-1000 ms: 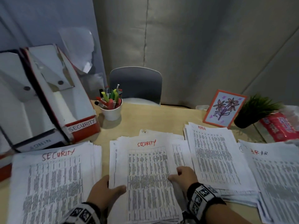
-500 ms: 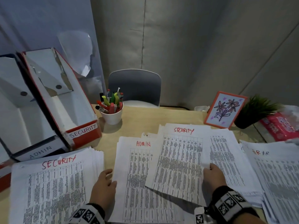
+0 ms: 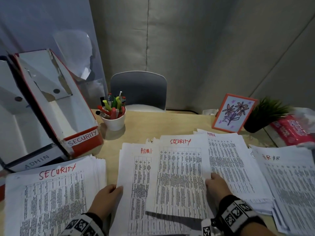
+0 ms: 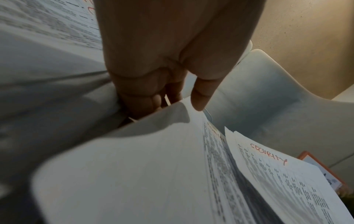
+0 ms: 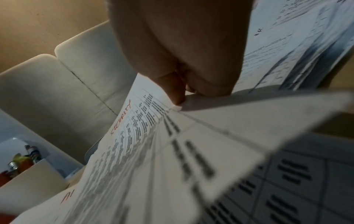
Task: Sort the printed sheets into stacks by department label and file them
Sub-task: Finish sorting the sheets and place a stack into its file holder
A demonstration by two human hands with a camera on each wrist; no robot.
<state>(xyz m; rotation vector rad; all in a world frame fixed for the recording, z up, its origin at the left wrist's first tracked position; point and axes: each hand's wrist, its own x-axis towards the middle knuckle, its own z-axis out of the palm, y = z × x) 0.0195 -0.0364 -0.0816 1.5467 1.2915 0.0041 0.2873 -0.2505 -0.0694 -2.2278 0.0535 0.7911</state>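
Right hand (image 3: 216,186): we see it pinching the SECURITY sheet (image 3: 179,176), raised above the desk's near edge.
Left hand (image 3: 105,198): grasps the ADMIN stack (image 3: 134,184) edge.
Right wrist view: thumb (image 5: 172,89) on print.

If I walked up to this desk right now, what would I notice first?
Probably the big red word SECURITY on the sheet pinched in the right hand, lifted over the middle pile whose top page says ADMIN. The left hand grips that pile's left edge. Next, the cup of bright markers at the back beside the red SECURITY file box.
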